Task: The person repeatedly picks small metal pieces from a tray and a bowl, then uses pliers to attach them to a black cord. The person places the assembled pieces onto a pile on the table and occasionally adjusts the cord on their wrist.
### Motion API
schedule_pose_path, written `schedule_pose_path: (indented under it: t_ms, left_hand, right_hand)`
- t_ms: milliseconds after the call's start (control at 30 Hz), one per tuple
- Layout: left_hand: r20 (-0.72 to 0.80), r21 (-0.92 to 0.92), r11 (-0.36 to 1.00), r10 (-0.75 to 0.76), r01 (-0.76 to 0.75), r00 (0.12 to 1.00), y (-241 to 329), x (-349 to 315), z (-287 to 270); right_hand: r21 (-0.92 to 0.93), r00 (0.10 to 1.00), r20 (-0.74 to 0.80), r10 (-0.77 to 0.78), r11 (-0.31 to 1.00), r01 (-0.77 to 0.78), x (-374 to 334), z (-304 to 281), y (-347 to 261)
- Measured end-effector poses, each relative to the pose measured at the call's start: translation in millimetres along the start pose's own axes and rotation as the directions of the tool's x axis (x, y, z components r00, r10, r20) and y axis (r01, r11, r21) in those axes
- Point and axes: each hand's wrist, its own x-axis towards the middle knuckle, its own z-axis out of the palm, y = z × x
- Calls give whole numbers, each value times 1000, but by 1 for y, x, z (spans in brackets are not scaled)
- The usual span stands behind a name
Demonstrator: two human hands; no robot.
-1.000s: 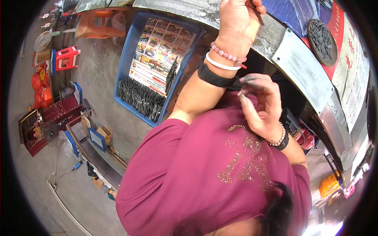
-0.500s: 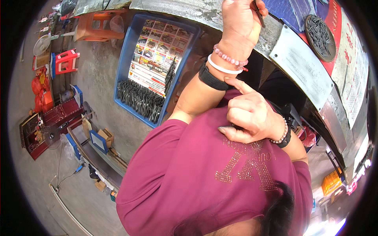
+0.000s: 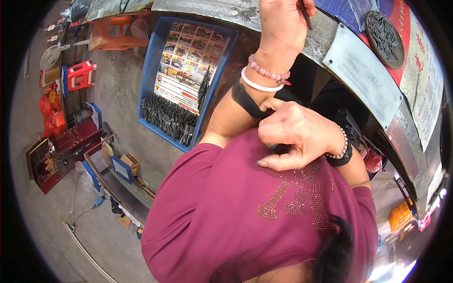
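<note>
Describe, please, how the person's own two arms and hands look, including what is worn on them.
The maroon sleeves stop well before the hands. The left hand is ungloved; its arm wears a pink beaded bracelet, white bangle and black wristband. The right hand, also ungloved, has a small-beaded bracelet and black band.

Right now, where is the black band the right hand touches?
In the head view, the black band is just above centre, on the left forearm, between the white bangle and the maroon sleeve.

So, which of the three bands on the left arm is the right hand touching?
The wide black band farthest from the left hand: the right hand touches only that, not pink beaded bracelet or white bangle.
</note>
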Motion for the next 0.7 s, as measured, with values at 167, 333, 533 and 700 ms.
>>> schedule_pose_path:
  t_ms: [167,333,533,700]
  left_hand:
    - [17,-86,996,-37,39,999,16,7,-4]
    - [30,-169,984,-52,57,998,28,21,-13]
    - [7,-60,998,-11,11,1000,25,22,-9]
    - [-39,232,965,134,-121,990,18,14,5]
  right_hand:
    - [45,1000,-14,-26,999,26,-2,6,1]
    - [52,998,-34,-45,998,47,-3,7,-1]
    - [58,994,-48,-95,993,98,6,6,-2]
    - [52,994,-14,-108,993,109,19,8,-1]
